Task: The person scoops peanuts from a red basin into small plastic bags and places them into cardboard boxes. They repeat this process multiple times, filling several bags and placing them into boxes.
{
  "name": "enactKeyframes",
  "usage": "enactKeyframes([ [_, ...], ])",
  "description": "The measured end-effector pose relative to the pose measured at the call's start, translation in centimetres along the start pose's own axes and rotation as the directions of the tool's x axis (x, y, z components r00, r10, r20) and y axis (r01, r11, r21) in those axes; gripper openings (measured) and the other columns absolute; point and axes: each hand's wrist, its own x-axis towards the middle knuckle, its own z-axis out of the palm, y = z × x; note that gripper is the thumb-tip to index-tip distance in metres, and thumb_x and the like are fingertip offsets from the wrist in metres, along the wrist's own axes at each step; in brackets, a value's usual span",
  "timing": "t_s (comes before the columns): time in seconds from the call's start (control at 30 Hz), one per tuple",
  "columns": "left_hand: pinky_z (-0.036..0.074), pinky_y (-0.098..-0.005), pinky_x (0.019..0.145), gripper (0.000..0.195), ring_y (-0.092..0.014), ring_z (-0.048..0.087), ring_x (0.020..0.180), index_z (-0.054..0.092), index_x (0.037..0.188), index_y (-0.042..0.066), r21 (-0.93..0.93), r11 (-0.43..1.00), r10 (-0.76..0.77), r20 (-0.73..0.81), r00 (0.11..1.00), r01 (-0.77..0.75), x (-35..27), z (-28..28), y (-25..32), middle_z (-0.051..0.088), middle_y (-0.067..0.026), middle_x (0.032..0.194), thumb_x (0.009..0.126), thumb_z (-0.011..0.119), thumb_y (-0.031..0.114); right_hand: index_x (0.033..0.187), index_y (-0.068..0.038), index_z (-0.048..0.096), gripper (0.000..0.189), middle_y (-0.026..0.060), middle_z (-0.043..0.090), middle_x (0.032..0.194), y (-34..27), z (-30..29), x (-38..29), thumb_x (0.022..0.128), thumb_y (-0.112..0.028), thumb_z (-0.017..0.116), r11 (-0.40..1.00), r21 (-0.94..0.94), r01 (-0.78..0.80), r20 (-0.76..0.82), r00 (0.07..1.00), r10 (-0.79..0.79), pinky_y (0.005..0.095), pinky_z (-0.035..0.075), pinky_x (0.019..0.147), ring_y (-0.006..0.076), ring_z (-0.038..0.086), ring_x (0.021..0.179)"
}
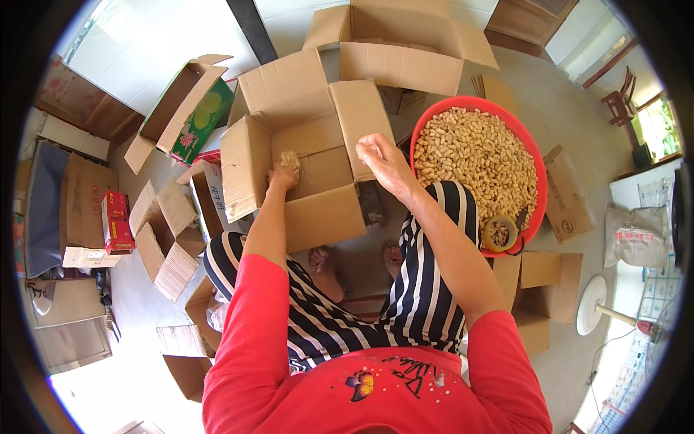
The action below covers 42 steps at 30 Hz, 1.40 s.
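An open cardboard box point(321, 130) stands before my knees with its flaps folded outward. My left hand point(283, 176) reaches into its left side and grips a clump of peanuts point(289, 161), which looks bagged, though its wrapping is hard to make out. Over the box's right flap hovers my right hand point(382, 163), its fingers curled in. Whether anything small sits between those fingertips is hidden. Beside my right knee, a red plastic tub point(541, 179) is heaped with unshelled peanuts point(471, 146). A roll of tape point(499, 233) rests on them near the tub's front rim.
Behind the box is a larger open carton point(401, 68). A green printed carton point(203, 116) and a smaller open box point(162, 236) lie to the left. Flattened cardboard point(566, 195), another open carton point(542, 304) and a pedestal fan's base point(592, 305) are on the right.
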Motion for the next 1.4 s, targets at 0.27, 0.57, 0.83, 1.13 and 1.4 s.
enactKeyframes([
  [0.27, 0.048, -0.0429, 0.096, 0.064, -0.038, 0.048, 0.125, 0.044, 0.134, -0.001, 0.362, 0.921, 0.072, 0.200, 0.977, -0.142, -6.8, -2.0, 8.9, 0.046, -0.0261, 0.135, 0.087, 0.065, 0.037, 0.098, 0.000, 0.058, 0.030, 0.0047, 0.058, 0.078, 1.4, -2.1, -1.0, 0.092, -0.029, 0.062, 0.993, -0.116, -0.026, -0.001, 1.000, 0.026, 0.0282, 0.046, 0.068, 0.0127, 0.053, 0.072],
  [0.57, 0.049, -0.0393, 0.094, 0.053, -0.036, 0.058, 0.113, 0.053, 0.121, -0.007, 0.227, 0.953, 0.156, 0.193, 0.969, -0.199, -5.5, -1.2, 5.9, 0.059, -0.0276, 0.119, 0.083, 0.066, 0.029, 0.099, 0.000, 0.058, 0.032, 0.0072, 0.060, 0.072, 2.4, -1.5, -1.3, 0.087, -0.028, 0.065, 0.970, -0.242, 0.005, 0.095, 0.995, 0.019, 0.0319, 0.048, 0.065, 0.0178, 0.058, 0.067],
  [0.83, 0.050, -0.0405, 0.092, 0.047, -0.039, 0.060, 0.108, 0.058, 0.107, -0.013, 0.284, 0.851, 0.317, 0.394, 0.863, -0.442, -8.6, -4.7, 7.1, 0.062, -0.0310, 0.111, 0.078, 0.065, 0.024, 0.106, -0.003, 0.058, 0.034, 0.0155, 0.062, 0.104, 4.0, 1.5, -1.8, 0.081, -0.026, 0.066, 0.738, -0.561, 0.375, 0.349, 0.915, -0.200, 0.0442, 0.048, 0.082, 0.0339, 0.057, 0.100],
  [1.13, 0.052, -0.0444, 0.085, 0.056, -0.041, 0.063, 0.100, 0.035, 0.127, -0.010, 0.218, 0.858, 0.466, 0.046, 0.883, -0.464, -10.9, -9.0, 6.7, 0.061, -0.0325, 0.108, 0.084, 0.059, 0.016, 0.107, -0.006, 0.060, 0.033, 0.0132, 0.063, 0.106, 6.0, 4.1, -2.4, 0.081, -0.025, 0.068, 0.461, -0.794, 0.397, 0.459, 0.888, 0.024, 0.0440, 0.048, 0.084, 0.0333, 0.059, 0.100],
  [1.4, 0.051, -0.0341, 0.081, 0.039, -0.022, 0.063, 0.096, 0.053, 0.124, 0.002, -0.291, 0.728, 0.453, -0.475, 0.754, -0.621, -20.8, -19.7, 3.3, 0.065, -0.0157, 0.103, 0.089, 0.063, 0.016, 0.102, -0.006, 0.061, 0.028, 0.0148, 0.063, 0.102, 6.1, 3.2, -3.1, 0.081, -0.023, 0.068, 0.391, -0.851, 0.350, 0.412, 0.907, 0.087, 0.0451, 0.048, 0.082, 0.0344, 0.059, 0.099],
])
